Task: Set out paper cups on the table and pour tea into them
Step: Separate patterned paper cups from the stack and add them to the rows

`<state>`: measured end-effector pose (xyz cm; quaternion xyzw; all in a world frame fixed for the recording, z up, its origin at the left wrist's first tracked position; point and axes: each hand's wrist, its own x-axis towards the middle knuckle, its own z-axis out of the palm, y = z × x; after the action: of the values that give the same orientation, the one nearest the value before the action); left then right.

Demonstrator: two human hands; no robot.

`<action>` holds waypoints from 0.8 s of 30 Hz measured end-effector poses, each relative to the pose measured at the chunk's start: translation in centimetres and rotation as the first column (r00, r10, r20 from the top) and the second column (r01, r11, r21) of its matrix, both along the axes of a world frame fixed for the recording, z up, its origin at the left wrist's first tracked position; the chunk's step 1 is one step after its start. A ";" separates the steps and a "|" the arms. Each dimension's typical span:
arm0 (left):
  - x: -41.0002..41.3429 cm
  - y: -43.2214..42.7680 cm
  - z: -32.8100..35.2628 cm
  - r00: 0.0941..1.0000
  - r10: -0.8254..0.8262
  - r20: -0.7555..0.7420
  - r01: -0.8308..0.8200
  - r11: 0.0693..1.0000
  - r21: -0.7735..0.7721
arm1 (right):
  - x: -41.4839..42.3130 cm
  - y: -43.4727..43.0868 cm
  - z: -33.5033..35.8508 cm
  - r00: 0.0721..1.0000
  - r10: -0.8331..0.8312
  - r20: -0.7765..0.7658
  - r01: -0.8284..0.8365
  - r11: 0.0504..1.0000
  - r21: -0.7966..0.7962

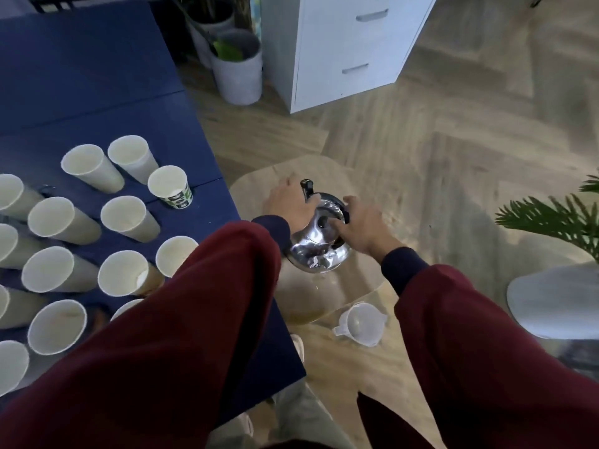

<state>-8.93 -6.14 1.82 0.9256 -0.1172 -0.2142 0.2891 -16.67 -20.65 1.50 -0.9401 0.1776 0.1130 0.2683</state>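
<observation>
Two maroon sleeves (pixel 162 335) are filling the near part of the view, both reaching forward and down. At their ends the left hand (pixel 287 205) and the right hand (pixel 364 223) are closing on a shiny steel kettle (pixel 319 254). The left is curling round its top beside a black-tipped piece (pixel 307 187) that is pointing away from the person. The right is wrapping its fingers over the black grip (pixel 345 216) on the other side. The kettle is sitting upright directly between the hands on a low wooden stool (pixel 259 186), its lid knob (pixel 322 222) facing up and its long line running from the person outward. The paper cups (pixel 129 217) are standing well off to the left of both hands on a blue table (pixel 81 76). They are upright in loose rows, one of them green-printed (pixel 170 187); whether any is holding tea I cannot tell. The left hand is lying nearer to them, so the coming move is probably a lift and a carry leftward onto what looks like the higher surface. Just behind the right hand, towards the person, a clear plastic jug (pixel 361 322) is lying at the stool's edge. Beyond the hands, a pale herringbone floor (pixel 453 124) is running to a white drawer cabinet (pixel 340 43) and grey planters (pixel 238 69), and a palm (pixel 551 218) is leaning in far to the right.
</observation>
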 end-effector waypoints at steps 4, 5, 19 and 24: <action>1.3 -1.5 -1.1 1.000 -0.010 -0.022 0.010 1.000 0.002 | 0.8 0.2 -0.1 0.998 -0.004 -0.057 0.013 0.988 0.153; 1.5 -1.8 -1.2 1.000 -0.013 -0.026 0.013 1.000 0.007 | 0.9 0.2 -0.1 0.998 0.002 -0.067 0.010 0.985 0.173; 2.6 -2.9 -3.2 0.993 -0.093 -0.067 0.095 0.995 0.025 | 1.8 0.5 -2.5 0.994 0.017 -0.104 0.009 0.970 0.244; 3.0 -2.4 -2.7 0.998 -0.059 -0.017 0.059 0.998 -0.001 | 2.6 0.7 -3.4 0.998 0.032 -0.054 -0.023 0.985 0.174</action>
<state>-5.91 -8.54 -0.93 0.9199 -0.1420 -0.2303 0.2838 -14.06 -19.98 -1.87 -0.9120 0.1617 0.1582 0.3421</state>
